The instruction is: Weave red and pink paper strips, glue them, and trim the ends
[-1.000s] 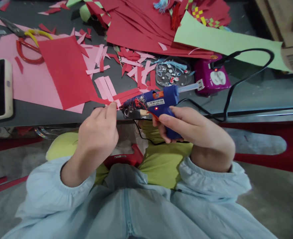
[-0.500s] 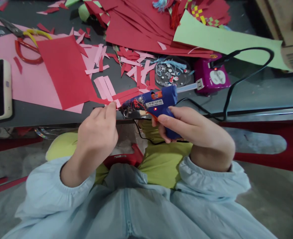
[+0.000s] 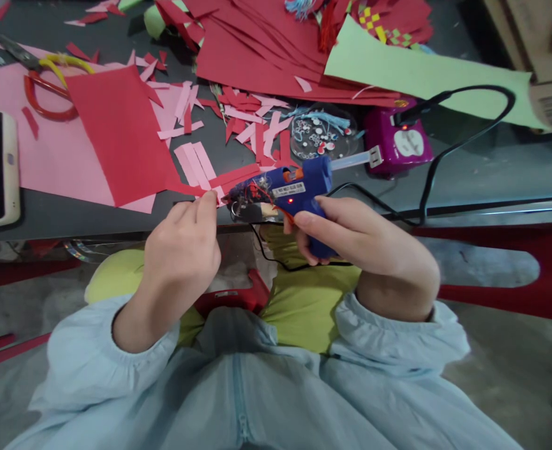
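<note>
1. Right hand (image 3: 351, 234) wrapped round the grip of the blue glue gun (image 3: 299, 185), held at the near edge of the counter (image 3: 482, 169); red light lit.
2. Left hand (image 3: 182, 240) by the gun's nozzle, fingers drawn together at the paper strips (image 3: 195, 164) — cannot tell what they pinch.
3. Beyond the gun: clear dish (image 3: 322, 140) of small pieces.
4. Right of the gun: purple box (image 3: 397, 140), cable plugged in.
5. Well left of the gun: scissors (image 3: 32, 62).

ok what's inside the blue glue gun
A pale, see-through stick juts from the rear of the blue glue gun, gripped in the right hand. How far it runs inside is covered and can't be seen.
</note>
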Demonstrator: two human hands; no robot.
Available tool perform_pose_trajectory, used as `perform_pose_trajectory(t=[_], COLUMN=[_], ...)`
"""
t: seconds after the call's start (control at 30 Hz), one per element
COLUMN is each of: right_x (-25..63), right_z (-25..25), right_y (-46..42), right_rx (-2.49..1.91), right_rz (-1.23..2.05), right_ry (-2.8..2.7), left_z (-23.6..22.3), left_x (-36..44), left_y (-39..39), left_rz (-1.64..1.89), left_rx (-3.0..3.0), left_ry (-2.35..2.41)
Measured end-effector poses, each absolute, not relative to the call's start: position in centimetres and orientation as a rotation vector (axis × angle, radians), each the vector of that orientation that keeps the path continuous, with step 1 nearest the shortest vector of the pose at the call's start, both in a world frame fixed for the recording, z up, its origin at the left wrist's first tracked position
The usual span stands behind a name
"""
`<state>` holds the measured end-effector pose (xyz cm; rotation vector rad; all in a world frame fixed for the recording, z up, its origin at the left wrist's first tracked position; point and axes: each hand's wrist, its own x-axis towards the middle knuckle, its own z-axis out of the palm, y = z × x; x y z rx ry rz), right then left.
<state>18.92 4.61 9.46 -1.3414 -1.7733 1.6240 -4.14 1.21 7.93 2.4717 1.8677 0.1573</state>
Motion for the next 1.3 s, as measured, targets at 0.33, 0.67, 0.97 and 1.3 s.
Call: perform_pose_trajectory(t=[0.33, 0.67, 0.97, 1.3], right_x=[19.19, 18.93, 18.80, 19.55], right_z=[9.34, 9.66, 9.74, 9.12], right_y=[4.51, 4.69, 4.72, 4.68], right_rx=[-1.312, -1.351, -1.337, -1.301], right_rz=[1.581, 1.560, 1.503, 1.558], right_ry=[-1.895, -2.048, -2.118, -1.955], left_z=[8.03, 7.84, 7.89, 7.78], left_x=[-4.06, -4.09, -4.09, -4.17], left_y=[1.26, 1.28, 1.33, 1.26], left_rz=[0.169, 0.148, 0.183, 0.168], left_rx=[2.422, 2.473, 2.462, 2.475], left_ry=[1.855, 1.871, 1.865, 1.869])
